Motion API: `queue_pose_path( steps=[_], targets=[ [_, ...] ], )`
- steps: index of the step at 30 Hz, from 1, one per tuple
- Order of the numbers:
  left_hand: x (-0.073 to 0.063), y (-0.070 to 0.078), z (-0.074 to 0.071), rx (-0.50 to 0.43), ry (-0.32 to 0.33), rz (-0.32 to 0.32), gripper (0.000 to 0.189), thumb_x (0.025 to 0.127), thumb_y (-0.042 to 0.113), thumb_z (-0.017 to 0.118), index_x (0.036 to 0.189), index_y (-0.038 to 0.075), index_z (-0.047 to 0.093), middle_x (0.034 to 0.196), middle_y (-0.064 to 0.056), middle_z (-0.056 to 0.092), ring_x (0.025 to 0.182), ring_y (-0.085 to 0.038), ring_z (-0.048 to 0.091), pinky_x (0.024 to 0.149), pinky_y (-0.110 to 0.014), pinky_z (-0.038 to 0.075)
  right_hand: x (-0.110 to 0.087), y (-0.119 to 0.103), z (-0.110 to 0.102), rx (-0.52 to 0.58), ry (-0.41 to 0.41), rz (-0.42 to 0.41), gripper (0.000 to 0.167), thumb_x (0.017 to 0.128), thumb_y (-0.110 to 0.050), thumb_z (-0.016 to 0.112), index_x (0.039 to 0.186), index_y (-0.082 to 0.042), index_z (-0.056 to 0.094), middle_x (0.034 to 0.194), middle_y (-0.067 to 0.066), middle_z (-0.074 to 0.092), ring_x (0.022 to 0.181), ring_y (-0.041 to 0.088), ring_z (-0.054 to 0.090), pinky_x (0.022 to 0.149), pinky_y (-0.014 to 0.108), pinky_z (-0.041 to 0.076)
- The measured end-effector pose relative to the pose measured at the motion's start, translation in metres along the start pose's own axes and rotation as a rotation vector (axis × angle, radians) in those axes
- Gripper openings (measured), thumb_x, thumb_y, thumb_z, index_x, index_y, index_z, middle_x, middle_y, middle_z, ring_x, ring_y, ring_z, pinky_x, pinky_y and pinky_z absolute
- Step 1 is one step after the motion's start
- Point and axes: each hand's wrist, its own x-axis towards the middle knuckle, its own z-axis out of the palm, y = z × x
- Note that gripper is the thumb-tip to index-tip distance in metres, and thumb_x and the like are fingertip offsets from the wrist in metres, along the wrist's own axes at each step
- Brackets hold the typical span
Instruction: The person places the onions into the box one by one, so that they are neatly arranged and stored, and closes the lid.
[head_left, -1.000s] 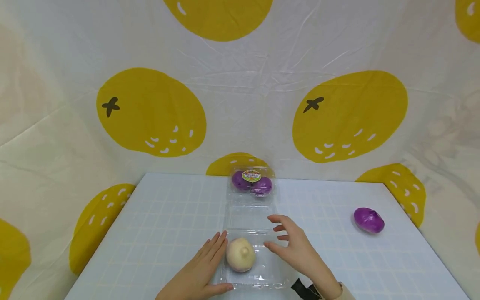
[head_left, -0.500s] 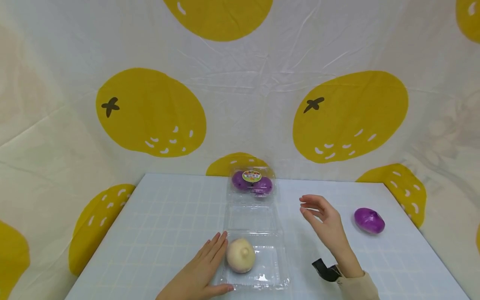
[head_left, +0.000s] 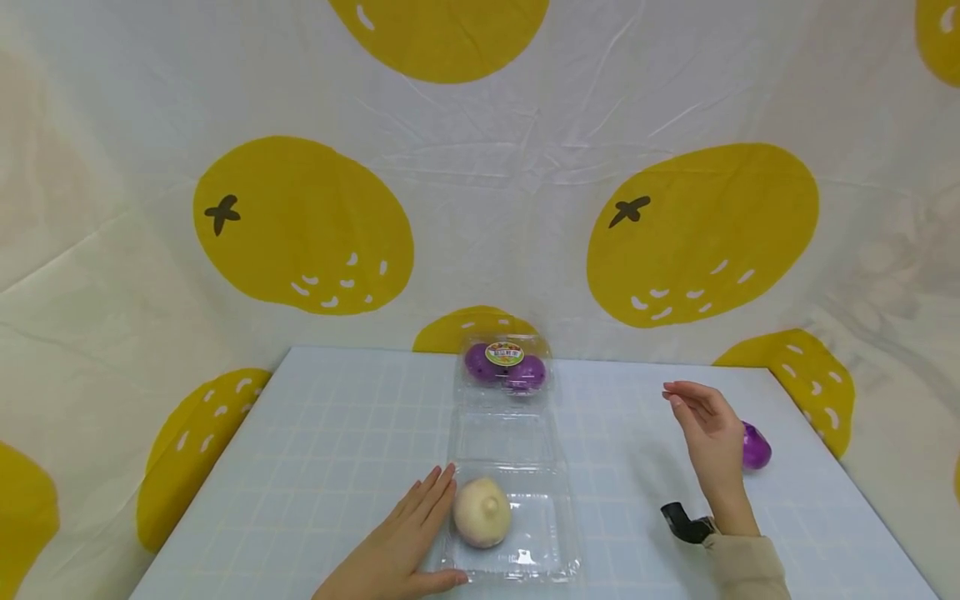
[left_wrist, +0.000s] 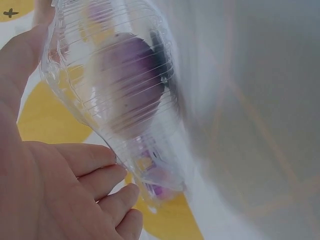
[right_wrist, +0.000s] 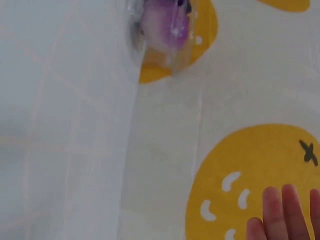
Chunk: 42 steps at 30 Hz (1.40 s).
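L. hand (head_left: pixel 405 533): grip wide, fingers straight & side by side, thumb spread, nothing held. Fingertips at L. edge of clear container (head_left: pixel 538 521); left wrist view likewise puts them beside its ribbed plastic wall.

R. hand (head_left: pixel 708 437): grip relaxed & unloaded; fingers slightly bent, thumb close to fingertips. Right wrist view gets fingers only in part, bottom R. corner. Black strap (head_left: pixel 684 525) at wrist, beige sleeve (head_left: pixel 746 562) below.

Pale bulb (head_left: pixel 482 512): sits in L. part of container's front half, just beside L. hand's fingertips, knob showing on its upper side. Container unfolded flat, lid half lying behind front half.

Loose purple bulb (head_left: pixel 756 446): on surface (head_left: pixel 352 475), R. side, partly hidden by R. hand. Contact betw. hand & bulb: can't tell.

Closed container (head_left: pixel 542 347): far edge of surface, behind unfolded one; two purple bulbs (head_left: pixel 527 374) inside. Label (head_left: pixel 505 354) on top: oval, green/yellow border, red & orange decoration along upper rim, pale centre w/ row of dark chars., apparently Chinese; too small to read w/ certainty.

Bkgd: whitish cloth (head_left: pixel 498 200), creased, w/ large yellow fruit prints (head_left: pixel 303 233); two bear dark cross marks plus small white dashes.
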Motion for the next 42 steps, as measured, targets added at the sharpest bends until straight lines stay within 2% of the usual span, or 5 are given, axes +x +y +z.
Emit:
queue_pose_path(
  steps=[14,24,28,35,42],
  targets=[
    [-0.001,0.0,0.001,0.001,0.004,0.005,0.097,0.092,0.067,0.051,0.149,-0.009,0.033,0.159,-0.022,0.026,0.143,-0.039,0.03,0.119,-0.023,-0.003,0.012,0.029,-0.056,0.003,0.276,0.214,0.031,0.095,-0.003,0.063,0.126,0.003,0.06,0.118,0.006,0.066,0.112,0.013,0.06,0.09,0.008,0.045],
    [0.0,0.001,-0.001,-0.021,-0.013,-0.011,0.097,0.092,0.068,0.05,0.15,-0.009,0.033,0.16,-0.022,0.026,0.144,-0.039,0.03,0.119,-0.022,-0.003,0.012,0.049,-0.087,0.021,0.414,0.428,0.038,0.097,-0.012,0.063,0.134,-0.013,0.059,0.135,-0.004,0.056,0.139,0.01,0.038,0.114,0.015,0.022],
    [0.0,0.002,-0.001,-0.027,-0.015,-0.012,0.097,0.092,0.066,0.053,0.149,-0.009,0.033,0.16,-0.022,0.025,0.144,-0.04,0.03,0.118,-0.021,-0.004,0.01,0.054,-0.096,-0.063,0.38,0.559,0.057,0.096,-0.025,0.066,0.147,-0.022,0.043,0.155,-0.005,0.037,0.148,0.007,0.021,0.118,0.022,0.014],
    [0.0,0.0,0.001,-0.013,-0.015,0.0,0.097,0.092,0.066,0.053,0.15,-0.009,0.032,0.16,-0.022,0.025,0.144,-0.04,0.03,0.119,-0.023,-0.005,0.01,0.066,-0.105,-0.242,0.175,0.782,0.104,0.086,-0.051,0.071,0.16,-0.022,0.004,0.167,0.001,0.001,0.152,0.02,-0.002,0.121,0.041,0.006],
    [0.0,0.0,0.002,-0.021,-0.022,-0.014,0.097,0.091,0.066,0.053,0.15,-0.009,0.032,0.161,-0.02,0.023,0.144,-0.04,0.029,0.119,-0.023,-0.005,0.006,0.078,-0.105,-0.343,0.063,0.783,0.105,0.092,-0.04,0.069,0.158,-0.005,-0.004,0.164,0.021,-0.005,0.15,0.04,0.002,0.119,0.053,0.008]
  ],
)
